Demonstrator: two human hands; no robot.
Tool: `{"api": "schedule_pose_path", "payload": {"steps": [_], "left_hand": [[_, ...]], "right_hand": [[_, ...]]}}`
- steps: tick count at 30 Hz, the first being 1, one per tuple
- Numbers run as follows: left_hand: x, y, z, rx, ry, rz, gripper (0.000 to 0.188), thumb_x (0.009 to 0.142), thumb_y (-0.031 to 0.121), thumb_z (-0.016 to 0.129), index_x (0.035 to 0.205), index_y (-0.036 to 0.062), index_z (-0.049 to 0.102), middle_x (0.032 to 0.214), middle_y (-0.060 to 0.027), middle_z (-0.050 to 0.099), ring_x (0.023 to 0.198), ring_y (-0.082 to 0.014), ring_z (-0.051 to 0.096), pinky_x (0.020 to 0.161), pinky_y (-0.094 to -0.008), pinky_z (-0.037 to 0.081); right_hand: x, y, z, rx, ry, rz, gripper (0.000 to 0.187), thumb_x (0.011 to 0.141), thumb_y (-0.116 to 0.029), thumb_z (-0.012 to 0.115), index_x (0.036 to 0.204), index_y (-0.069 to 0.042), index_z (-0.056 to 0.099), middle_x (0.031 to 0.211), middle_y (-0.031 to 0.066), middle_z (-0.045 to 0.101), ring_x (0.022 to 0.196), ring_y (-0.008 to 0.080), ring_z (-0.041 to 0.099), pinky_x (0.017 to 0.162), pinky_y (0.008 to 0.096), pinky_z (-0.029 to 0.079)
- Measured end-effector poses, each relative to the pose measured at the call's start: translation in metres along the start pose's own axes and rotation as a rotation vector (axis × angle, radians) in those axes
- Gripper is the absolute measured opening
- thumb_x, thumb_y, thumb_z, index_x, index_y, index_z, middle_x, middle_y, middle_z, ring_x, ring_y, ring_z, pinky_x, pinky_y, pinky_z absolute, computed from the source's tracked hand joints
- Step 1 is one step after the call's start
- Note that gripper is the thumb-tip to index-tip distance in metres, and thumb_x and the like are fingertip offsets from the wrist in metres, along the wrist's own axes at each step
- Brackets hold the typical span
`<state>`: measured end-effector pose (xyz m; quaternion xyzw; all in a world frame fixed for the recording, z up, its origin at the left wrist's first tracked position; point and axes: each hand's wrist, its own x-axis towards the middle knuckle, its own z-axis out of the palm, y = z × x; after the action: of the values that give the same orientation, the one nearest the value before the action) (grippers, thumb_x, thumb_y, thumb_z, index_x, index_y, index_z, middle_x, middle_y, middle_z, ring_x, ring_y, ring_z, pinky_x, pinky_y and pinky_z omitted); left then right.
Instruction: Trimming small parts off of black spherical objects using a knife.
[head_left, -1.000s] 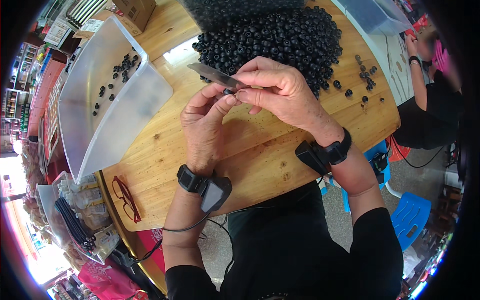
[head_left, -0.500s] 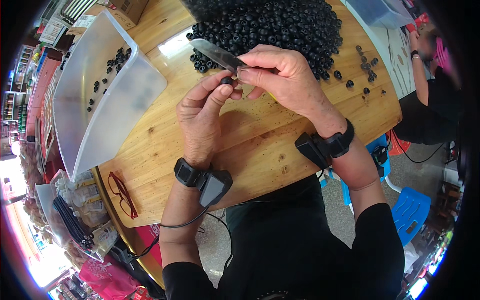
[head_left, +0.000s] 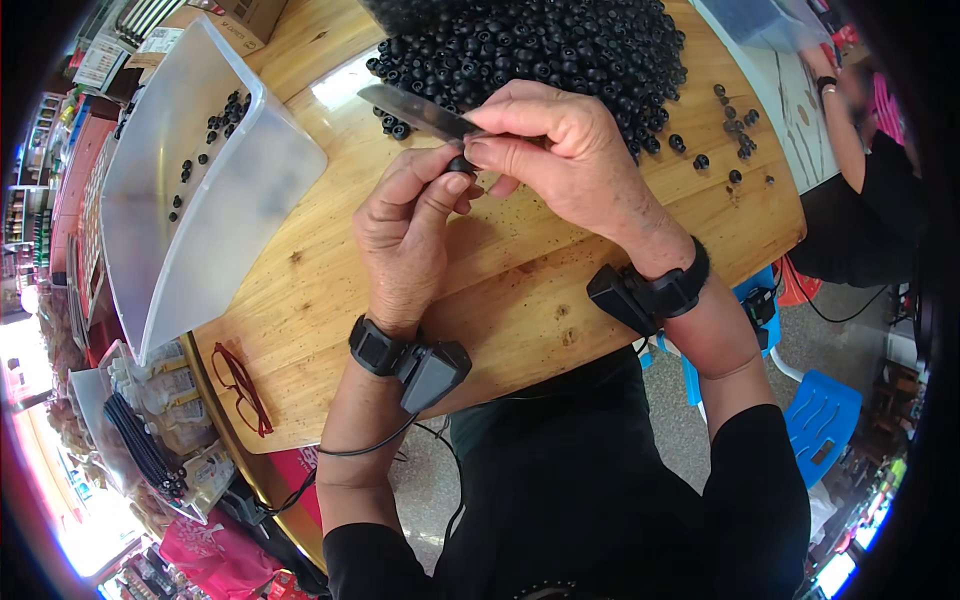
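Note:
Between the thumb and fingers of my left hand (head_left: 408,215) is a small round black piece (head_left: 459,166) with a bead-like shape. My right hand (head_left: 560,145) is closed on a knife (head_left: 415,110), its blade pointing to the far left. The right thumb and the base of the blade are right at the black piece, so the exact contact is hidden. Beyond both hands spreads a large heap of similar black pieces (head_left: 560,50), some showing a pale-rimmed hole.
A translucent plastic bin (head_left: 215,240) with several black pieces stands at the left. Red-framed glasses (head_left: 240,390) lie near the wooden table's (head_left: 500,330) left edge. More loose pieces (head_left: 735,125) lie at the right. Another person's arm (head_left: 843,140) shows beyond, near a blue stool (head_left: 822,420).
The knife blade has tilted slightly and shifted a little left. The right hand has moved slightly up and left; the left hand keeps its pinch on the black piece.

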<state>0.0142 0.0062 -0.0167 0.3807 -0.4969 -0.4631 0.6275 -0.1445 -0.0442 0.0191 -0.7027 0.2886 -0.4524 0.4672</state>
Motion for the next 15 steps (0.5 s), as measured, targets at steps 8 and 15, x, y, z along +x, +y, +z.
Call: {"api": "schedule_pose_path", "payload": {"steps": [8, 15], "left_hand": [[0.0021, -0.0026, -0.0033, -0.125, -0.025, -0.026, 0.023, 0.087, -0.004, 0.056, 0.11, -0.0017, 0.062, 0.096, -0.006, 0.06, 0.08, -0.0126, 0.058, 0.072, -0.023, 0.049], [0.0014, 0.0004, -0.0006, -0.08, -0.019, -0.014, 0.024, 0.087, -0.005, 0.056, 0.109, -0.0018, 0.063, 0.096, -0.006, 0.059, 0.08, -0.013, 0.057, 0.071, -0.0233, 0.048]], "right_hand": [[0.0008, -0.0032, -0.0024, 0.195, -0.007, 0.053, 0.017, 0.084, -0.002, 0.063, 0.1, 0.001, 0.066, 0.087, 0.0049, 0.063, 0.075, 0.0125, 0.065, 0.061, 0.0214, 0.056], [0.0002, -0.0004, 0.001, -0.062, 0.021, -0.127, 0.016, 0.083, 0.0, 0.064, 0.098, 0.002, 0.067, 0.085, 0.005, 0.062, 0.07, 0.0117, 0.065, 0.059, 0.0212, 0.054]]}}
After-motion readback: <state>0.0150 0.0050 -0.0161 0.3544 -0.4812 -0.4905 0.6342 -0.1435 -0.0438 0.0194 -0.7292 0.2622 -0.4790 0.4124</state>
